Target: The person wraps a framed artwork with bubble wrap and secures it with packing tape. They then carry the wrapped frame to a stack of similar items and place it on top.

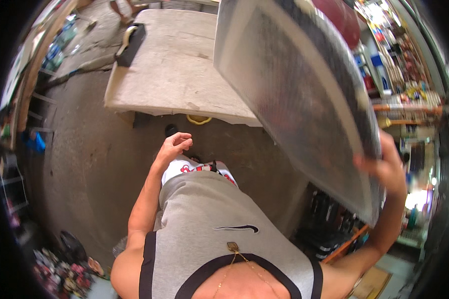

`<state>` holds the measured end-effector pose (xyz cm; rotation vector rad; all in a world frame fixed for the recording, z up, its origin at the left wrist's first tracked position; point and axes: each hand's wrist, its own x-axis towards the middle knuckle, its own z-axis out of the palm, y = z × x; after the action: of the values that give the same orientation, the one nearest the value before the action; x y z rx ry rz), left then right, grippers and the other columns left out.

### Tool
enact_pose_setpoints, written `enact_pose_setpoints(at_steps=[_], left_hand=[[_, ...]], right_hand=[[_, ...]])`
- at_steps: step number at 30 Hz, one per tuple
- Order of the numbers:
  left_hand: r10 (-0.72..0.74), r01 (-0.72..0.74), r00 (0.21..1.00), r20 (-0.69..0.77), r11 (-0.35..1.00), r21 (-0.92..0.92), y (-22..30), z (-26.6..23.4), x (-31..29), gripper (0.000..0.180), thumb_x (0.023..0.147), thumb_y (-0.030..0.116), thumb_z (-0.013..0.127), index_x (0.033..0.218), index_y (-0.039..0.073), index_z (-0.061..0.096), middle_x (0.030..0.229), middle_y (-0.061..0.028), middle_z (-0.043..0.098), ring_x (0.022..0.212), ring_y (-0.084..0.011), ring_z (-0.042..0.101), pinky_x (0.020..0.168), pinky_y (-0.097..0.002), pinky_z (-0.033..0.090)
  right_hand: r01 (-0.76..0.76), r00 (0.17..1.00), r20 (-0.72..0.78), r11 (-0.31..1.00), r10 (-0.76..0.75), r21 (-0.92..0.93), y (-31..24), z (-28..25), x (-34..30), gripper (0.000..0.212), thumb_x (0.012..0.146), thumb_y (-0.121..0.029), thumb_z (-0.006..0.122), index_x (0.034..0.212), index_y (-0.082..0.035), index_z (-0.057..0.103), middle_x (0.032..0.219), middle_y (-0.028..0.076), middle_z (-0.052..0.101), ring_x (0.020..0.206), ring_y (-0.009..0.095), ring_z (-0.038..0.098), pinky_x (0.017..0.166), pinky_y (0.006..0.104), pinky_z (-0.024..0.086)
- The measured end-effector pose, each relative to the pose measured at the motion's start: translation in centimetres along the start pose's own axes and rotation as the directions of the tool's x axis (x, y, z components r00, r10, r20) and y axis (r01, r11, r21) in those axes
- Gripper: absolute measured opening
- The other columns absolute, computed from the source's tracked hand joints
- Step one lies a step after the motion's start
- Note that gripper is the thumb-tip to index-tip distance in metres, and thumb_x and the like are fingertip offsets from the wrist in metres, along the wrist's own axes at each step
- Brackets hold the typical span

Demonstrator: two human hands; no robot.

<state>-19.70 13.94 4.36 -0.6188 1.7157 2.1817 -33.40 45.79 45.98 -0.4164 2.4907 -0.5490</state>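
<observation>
Head view: the right hand (pixel 388 169), the nearer one, grasps the panel (pixel 294 89) by its lower right edge, fingers lapped over the near face (blurred, so the exact hold is hard to read). This wide, clear-wrapped sheet lies up and to the left of those fingers, tilted, its long axis slanting from upper middle to lower right. The left hand (pixel 174 145) hangs before the waist, its fingers loosely curled and holding nothing, well apart from the panel, which lies to its right. Beyond is the desk (pixel 174 60); the panel overlaps its right side in view, though whether they touch I cannot tell. A tape dispenser (pixel 131 47) sits at the desk's left edge.
</observation>
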Motion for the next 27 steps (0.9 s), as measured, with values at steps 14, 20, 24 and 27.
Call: enact_pose_setpoints(at_steps=[14, 20, 24, 27], left_hand=[[-0.257, -0.097, 0.822, -0.508, 0.816, -0.570, -12.5, -5.7, -7.0, 0.078, 0.084, 0.068, 0.045, 0.136, 0.009, 0.041, 0.115, -0.0102, 0.058, 0.096, -0.0190, 0.057, 0.084, -0.0386, 0.044], [-0.318, 0.132, 0.494, -0.809, 0.947, -0.292, -22.1, -8.3, -15.3, 0.057, 0.086, 0.058, 0.050, 0.109, 0.008, 0.065, 0.096, -0.0078, 0.067, 0.086, -0.0203, 0.062, 0.077, -0.0375, 0.047], [-0.399, 0.207, 0.289, -0.870, 0.914, -0.350, -31.0, -8.1, -20.9, 0.049, 0.084, 0.052, 0.055, 0.098, 0.007, 0.069, 0.096, -0.0126, 0.068, 0.092, -0.0291, 0.064, 0.082, -0.0385, 0.048], [-0.604, 0.190, 0.134, -0.785, 0.793, -0.578, -38.2, -7.6, -25.7, 0.051, 0.083, 0.053, 0.056, 0.100, 0.007, 0.069, 0.099, -0.0159, 0.067, 0.095, -0.0290, 0.064, 0.084, -0.0383, 0.048]], right_hand=[[0.456, 0.755, 0.485, 0.885, -0.441, 0.094, 2.2, 12.8, 0.6, 0.066, 0.079, -0.018, 0.071, 0.137, -0.006, 0.042, 0.096, 0.019, 0.058, 0.088, 0.032, 0.059, 0.079, 0.0367, 0.045], [0.523, 0.687, 0.492, 0.834, -0.534, 0.176, 5.7, 31.6, 11.0, 0.056, 0.078, -0.013, 0.071, 0.129, -0.002, 0.049, 0.098, 0.019, 0.063, 0.088, 0.028, 0.062, 0.079, 0.0342, 0.047], [0.505, 0.741, 0.516, 0.863, -0.430, -0.006, 8.9, 44.1, 18.1, 0.046, 0.073, -0.021, 0.075, 0.110, 0.000, 0.057, 0.094, 0.019, 0.066, 0.088, 0.028, 0.065, 0.077, 0.0360, 0.049], [0.543, 0.783, 0.472, 0.815, -0.405, -0.201, 9.2, 52.2, 21.8, 0.046, 0.063, -0.018, 0.078, 0.099, 0.002, 0.058, 0.087, 0.017, 0.066, 0.077, 0.026, 0.065, 0.068, 0.0360, 0.050]])
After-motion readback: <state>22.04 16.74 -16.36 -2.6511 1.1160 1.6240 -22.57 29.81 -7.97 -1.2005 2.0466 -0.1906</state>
